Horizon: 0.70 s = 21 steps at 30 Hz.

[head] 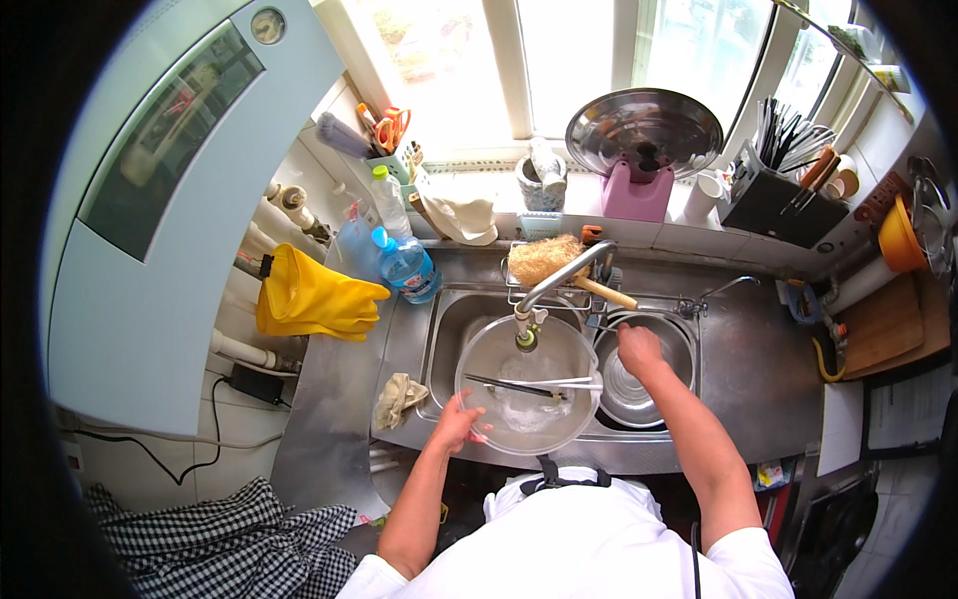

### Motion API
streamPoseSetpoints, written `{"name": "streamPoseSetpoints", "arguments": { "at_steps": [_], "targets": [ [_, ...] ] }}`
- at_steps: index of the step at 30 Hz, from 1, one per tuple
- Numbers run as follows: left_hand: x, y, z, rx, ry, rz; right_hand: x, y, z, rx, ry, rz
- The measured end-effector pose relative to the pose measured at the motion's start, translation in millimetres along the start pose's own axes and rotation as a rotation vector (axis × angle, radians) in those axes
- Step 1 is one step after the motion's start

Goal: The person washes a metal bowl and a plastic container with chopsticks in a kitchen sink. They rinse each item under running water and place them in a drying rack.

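A translucent plastic basin [516, 443] sits over the left sink bowl, below the spout of the curved metal faucet [557, 283]. My left hand [454, 425] grips its near left rim, the fingers showing through the wall. Inside lie dark chopsticks [509, 385] and white, stick-like utensils [576, 382] across clear water. My right hand [641, 350] is over the right sink bowl, above a round stainless steel basin [627, 397]. Its fingers are closed around the end of a thin metal rod [601, 326]; what the rod belongs to is unclear.
Behind the faucet, a wire rack [516, 288] holds a fibrous scrubber [544, 259] and a wooden-handled tool [606, 290]. Left of the sink are a crumpled cloth [400, 400], a blue liquid bottle [410, 273] and yellow rubber gloves [318, 296]. A small tap [692, 305] stands at right.
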<state>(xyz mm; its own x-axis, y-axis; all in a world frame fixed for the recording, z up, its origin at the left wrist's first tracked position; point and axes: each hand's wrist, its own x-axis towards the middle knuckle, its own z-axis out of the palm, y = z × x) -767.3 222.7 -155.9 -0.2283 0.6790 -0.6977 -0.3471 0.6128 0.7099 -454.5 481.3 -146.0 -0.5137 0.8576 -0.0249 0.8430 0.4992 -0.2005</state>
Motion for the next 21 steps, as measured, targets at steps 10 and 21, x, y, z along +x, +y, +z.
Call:
{"name": "streamPoseSetpoints", "arguments": {
  "at_steps": [10,21],
  "targets": [
    [4.8,-6.6,2.8,-0.017,0.009,0.005,0.6,0.1,-1.9,0.003,-0.023,0.017],
    [3.7,-6.2,4.4,-0.034,0.008,0.022,0.0,-1.2,-2.3,0.011,-0.014,0.017]
  ]
}}
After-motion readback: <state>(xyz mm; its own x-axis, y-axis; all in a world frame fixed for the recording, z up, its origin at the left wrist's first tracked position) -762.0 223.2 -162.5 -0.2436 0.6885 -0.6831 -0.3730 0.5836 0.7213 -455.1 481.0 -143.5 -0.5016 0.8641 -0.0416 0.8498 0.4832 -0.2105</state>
